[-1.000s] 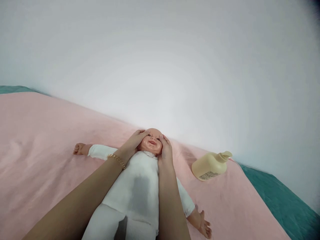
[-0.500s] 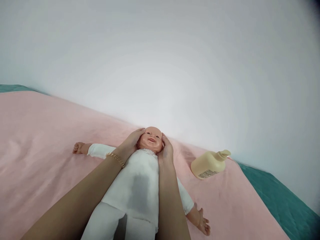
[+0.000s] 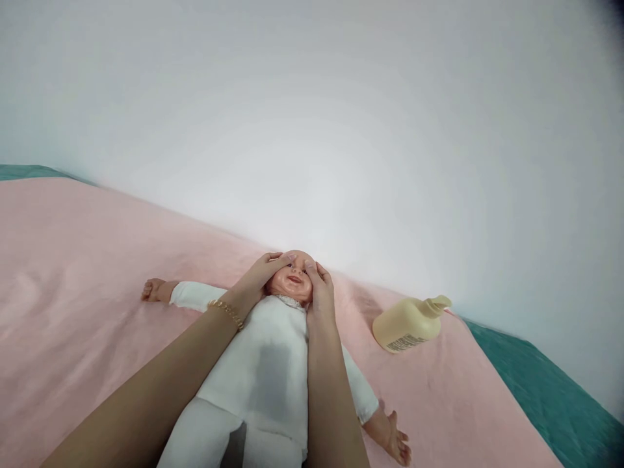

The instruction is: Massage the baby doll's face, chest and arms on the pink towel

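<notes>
A baby doll (image 3: 273, 377) in white cloth clothing lies on its back, its arms stretched out to the sides. My left hand (image 3: 258, 274) cups one side of its head, with the thumb laid across the brow by the eye. On the other side, my right hand (image 3: 320, 289) wraps the head, its thumb tip pressed close to the other eye. The doll's mouth and chin show between my hands. Most of my fingers are hidden along the sides of the head. A gold bracelet (image 3: 225, 312) circles my left wrist.
A pale yellow pump bottle (image 3: 405, 325) stands tilted in view to the right of the doll. Beneath everything spreads a pink sheet (image 3: 88, 260), with a green cover (image 3: 541, 377) showing past its edge. A white wall (image 3: 312, 117) rises behind.
Both thumbs have moved inward from the sides of the doll's head onto its face around the eyes. The doll's body and the bottle stay nearly in place.
</notes>
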### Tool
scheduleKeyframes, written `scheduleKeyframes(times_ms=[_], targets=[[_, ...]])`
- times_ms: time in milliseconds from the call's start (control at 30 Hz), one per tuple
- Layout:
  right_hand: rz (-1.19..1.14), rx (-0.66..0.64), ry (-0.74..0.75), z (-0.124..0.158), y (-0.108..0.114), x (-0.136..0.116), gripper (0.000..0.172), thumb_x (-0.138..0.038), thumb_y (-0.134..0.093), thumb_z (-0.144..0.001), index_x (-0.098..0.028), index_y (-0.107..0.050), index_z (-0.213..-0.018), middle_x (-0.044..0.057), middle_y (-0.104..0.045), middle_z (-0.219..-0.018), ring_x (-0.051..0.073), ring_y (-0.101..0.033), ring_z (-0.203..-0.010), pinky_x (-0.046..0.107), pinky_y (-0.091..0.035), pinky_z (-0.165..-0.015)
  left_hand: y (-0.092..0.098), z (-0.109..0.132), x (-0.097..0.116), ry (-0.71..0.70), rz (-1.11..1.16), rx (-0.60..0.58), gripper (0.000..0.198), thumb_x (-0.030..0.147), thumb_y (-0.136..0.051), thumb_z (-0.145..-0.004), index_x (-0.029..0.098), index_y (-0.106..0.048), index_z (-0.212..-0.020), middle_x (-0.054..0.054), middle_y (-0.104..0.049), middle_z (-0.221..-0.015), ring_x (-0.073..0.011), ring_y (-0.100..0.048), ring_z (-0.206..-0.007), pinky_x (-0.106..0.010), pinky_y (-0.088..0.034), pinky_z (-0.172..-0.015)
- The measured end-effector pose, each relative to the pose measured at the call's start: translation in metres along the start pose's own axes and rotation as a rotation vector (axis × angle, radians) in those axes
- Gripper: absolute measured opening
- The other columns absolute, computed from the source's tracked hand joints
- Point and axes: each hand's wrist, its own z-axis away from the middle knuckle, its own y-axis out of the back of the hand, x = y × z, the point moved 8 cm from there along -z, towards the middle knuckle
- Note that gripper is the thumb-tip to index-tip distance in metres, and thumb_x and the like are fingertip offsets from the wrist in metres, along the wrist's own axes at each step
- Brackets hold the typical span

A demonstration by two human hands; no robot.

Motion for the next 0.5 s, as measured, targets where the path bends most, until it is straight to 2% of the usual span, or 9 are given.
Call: scheduleKeyframes(times_ms=[100, 233, 500], targets=[[-0.009, 0.06, -0.082, 0.0047, 0.0023, 0.0014, 0.067, -0.037, -0.083, -0.055, -0.018, -0.057, -0.113, 0.009, -0.066, -0.116, 0.021, -0.068, -0.094, 0.03, -0.059, -0.076, 0.0017, 0.0008, -0.0003, 0.01, -0.017, 0.01, 0.045, 0.036, -0.084, -0.07, 0.016, -0.062, -0.105, -0.011, -0.071, -0.103, -0.0207, -0.069, -0.085, -0.027, -0.057, -0.068], [-0.039, 0.077, -0.099, 0.0065, 0.0027, 0.0004, 0.058, -0.03, -0.077, -0.059, -0.018, -0.057, -0.112, 0.008, -0.066, -0.116, 0.02, -0.068, -0.092, 0.03, -0.059, -0.074, 0.0005, 0.0057, 0.0022, 0.016, -0.034, 0.036, 0.036, 0.033, -0.079, -0.075, 0.017, -0.061, -0.103, -0.009, -0.07, -0.098, -0.0189, -0.068, -0.081, -0.025, -0.055, -0.065], [-0.17, 0.023, -0.126, 0.0039, -0.0001, 0.0032, 0.052, -0.026, -0.076, -0.06, -0.018, -0.06, -0.108, 0.007, -0.069, -0.111, 0.021, -0.069, -0.094, 0.035, -0.06, -0.083, -0.0019, -0.0021, -0.0033, 0.005, 0.052, 0.015, 0.03, 0.034, -0.073, -0.079, 0.017, -0.062, -0.101, -0.01, -0.07, -0.105, -0.0216, -0.068, -0.09, -0.03, -0.057, -0.076]])
